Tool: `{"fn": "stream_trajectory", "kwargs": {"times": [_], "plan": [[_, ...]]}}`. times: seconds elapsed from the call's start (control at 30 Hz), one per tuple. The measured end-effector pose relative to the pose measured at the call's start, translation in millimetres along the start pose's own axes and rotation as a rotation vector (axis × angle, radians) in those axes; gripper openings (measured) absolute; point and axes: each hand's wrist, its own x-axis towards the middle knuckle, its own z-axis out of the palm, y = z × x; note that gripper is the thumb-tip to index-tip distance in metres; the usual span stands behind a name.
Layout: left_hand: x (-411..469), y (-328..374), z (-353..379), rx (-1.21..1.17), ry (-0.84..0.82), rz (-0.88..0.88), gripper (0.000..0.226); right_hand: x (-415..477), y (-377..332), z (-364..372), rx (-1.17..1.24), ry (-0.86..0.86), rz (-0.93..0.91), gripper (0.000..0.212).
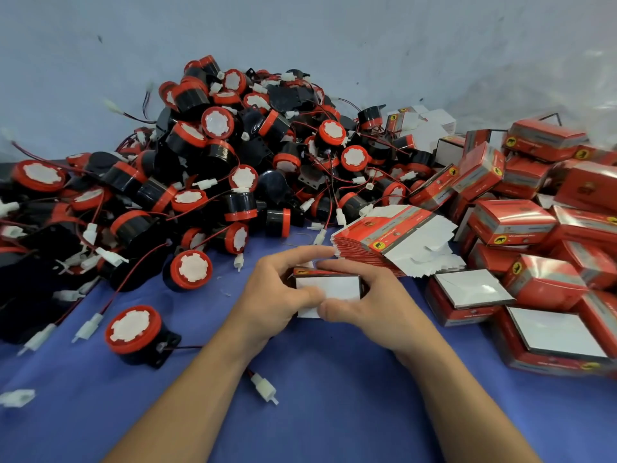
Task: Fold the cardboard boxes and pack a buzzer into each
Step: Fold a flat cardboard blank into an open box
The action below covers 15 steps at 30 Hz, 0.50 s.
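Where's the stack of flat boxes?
In the head view, the stack of flat boxes lies right of centre, beyond the right hand, left of the folded boxes.

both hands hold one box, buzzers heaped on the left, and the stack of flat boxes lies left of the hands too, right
No: the head view shows the stack of flat boxes right of the hands. The left hand and right hand do hold one box, buzzers heaped on the left.
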Motion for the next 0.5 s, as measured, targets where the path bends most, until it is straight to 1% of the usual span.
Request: {"fn": "stream_trajectory", "kwargs": {"times": [0.1, 0.17, 0.23, 0.4, 0.5], "plan": [[0.8, -1.1, -0.2, 0.044, 0.036, 0.054, 0.045, 2.9, 0.8, -5.6, 0.177, 0.017, -0.001, 0.038], [0.1, -0.9, 0.8, 0.09, 0.048, 0.099, 0.032, 2.2, -0.7, -6.0, 0.204, 0.025, -0.02, 0.031], [0.0, -0.8, 2.3, 0.115, 0.084, 0.102, 0.023, 1.1, -2.1, -4.0, 0.238, 0.034, 0.005, 0.025], [1.4, -4.1, 6.0, 0.182, 0.143, 0.107, 0.02, 2.3, -3.6, -1.2, 0.27, 0.061, 0.094, 0.018], [0.3, -6.1, 8.5, 0.203, 0.173, 0.099, 0.02, 2.5, -1.2, -2.8, 0.298, 0.063, 0.109, 0.017]]}}
